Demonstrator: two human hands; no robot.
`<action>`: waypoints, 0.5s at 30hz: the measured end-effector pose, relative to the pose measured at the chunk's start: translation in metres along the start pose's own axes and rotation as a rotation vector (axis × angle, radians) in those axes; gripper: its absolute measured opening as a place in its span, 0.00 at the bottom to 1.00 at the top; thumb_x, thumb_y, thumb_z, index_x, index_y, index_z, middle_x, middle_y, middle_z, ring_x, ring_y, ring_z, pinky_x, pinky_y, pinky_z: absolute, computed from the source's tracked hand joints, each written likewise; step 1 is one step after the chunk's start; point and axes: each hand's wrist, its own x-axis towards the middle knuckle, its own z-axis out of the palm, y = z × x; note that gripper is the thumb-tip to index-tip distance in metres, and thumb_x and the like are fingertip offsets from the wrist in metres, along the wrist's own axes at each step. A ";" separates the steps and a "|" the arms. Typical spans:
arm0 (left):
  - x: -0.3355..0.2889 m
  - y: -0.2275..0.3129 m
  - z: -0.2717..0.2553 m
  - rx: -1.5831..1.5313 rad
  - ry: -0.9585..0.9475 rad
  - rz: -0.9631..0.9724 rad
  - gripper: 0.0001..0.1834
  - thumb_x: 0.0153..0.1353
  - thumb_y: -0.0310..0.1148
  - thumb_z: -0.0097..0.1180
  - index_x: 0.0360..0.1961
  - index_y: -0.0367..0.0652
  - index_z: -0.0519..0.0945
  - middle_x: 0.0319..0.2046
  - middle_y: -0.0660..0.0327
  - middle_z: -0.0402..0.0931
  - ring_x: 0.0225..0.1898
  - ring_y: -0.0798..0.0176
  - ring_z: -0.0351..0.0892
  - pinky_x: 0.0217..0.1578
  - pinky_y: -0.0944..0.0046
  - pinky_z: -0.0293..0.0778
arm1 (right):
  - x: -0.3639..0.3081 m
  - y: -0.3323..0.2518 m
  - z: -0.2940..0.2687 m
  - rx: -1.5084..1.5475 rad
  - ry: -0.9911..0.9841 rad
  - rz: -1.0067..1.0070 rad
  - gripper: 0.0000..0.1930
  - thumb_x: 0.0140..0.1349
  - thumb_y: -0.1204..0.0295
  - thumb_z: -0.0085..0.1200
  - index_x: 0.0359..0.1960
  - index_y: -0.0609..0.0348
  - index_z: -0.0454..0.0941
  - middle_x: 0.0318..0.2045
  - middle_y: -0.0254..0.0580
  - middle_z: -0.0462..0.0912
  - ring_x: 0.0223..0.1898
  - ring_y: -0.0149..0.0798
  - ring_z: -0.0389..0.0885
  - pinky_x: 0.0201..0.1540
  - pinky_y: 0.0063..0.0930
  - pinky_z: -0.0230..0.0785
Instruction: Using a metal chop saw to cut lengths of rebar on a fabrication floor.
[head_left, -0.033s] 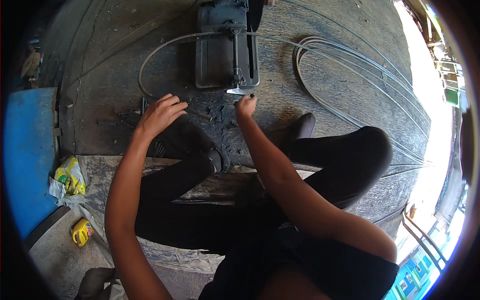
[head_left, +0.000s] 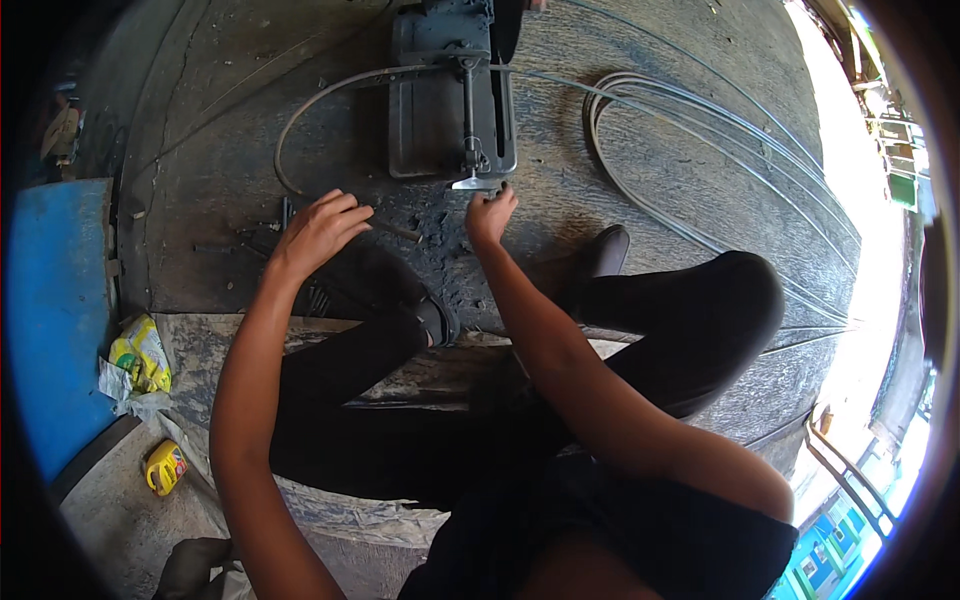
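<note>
We see a thin, dark metal rod (head_left: pixel 397 230) beneath the curled fingers of the left grip (head_left: pixel 325 228), which is closed over it; the rod's end projects to that grip's right. A long, curved metal strand (head_left: pixel 279 140) arches from beyond the left grip toward the dark-grey, rectangular steel machine base (head_left: pixel 430 130). Just ahead of the right grip (head_left: pixel 490 215) we find a flat, silvery metal handle (head_left: pixel 468 184); we cannot tell whether the fingers clasp it. Farther right lies a coil of thin grey metal wire (head_left: pixel 592 130).

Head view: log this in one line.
left hand: at curved rod; right hand: at clamp handle; rod: across machine; wire coil: right of machine
</note>
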 end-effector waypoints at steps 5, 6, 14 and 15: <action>0.001 0.005 -0.003 -0.004 0.018 -0.033 0.14 0.55 0.29 0.67 0.43 0.40 0.84 0.34 0.60 0.78 0.40 0.55 0.78 0.41 0.55 0.77 | -0.013 -0.039 -0.023 -0.180 -0.231 -0.263 0.34 0.49 0.65 0.70 0.55 0.70 0.71 0.51 0.59 0.71 0.54 0.62 0.73 0.55 0.48 0.69; 0.001 0.006 -0.005 -0.022 0.031 -0.040 0.14 0.55 0.29 0.67 0.44 0.40 0.84 0.34 0.60 0.78 0.40 0.55 0.78 0.41 0.55 0.78 | -0.011 -0.046 -0.023 -0.226 -0.224 -0.230 0.33 0.49 0.64 0.71 0.53 0.70 0.72 0.51 0.59 0.72 0.54 0.63 0.74 0.55 0.47 0.70; 0.008 0.006 -0.018 -0.016 0.038 -0.056 0.13 0.56 0.29 0.67 0.43 0.39 0.85 0.34 0.60 0.79 0.39 0.56 0.79 0.40 0.56 0.78 | 0.037 -0.010 -0.011 1.013 -0.583 0.809 0.25 0.65 0.64 0.59 0.56 0.72 0.72 0.57 0.55 0.76 0.55 0.48 0.80 0.62 0.44 0.75; 0.007 0.007 -0.017 -0.019 0.030 -0.064 0.14 0.56 0.29 0.67 0.43 0.39 0.85 0.34 0.59 0.79 0.39 0.56 0.79 0.40 0.56 0.78 | 0.037 -0.002 -0.008 1.119 -0.679 0.719 0.27 0.66 0.61 0.59 0.57 0.72 0.71 0.57 0.55 0.75 0.57 0.49 0.78 0.63 0.44 0.73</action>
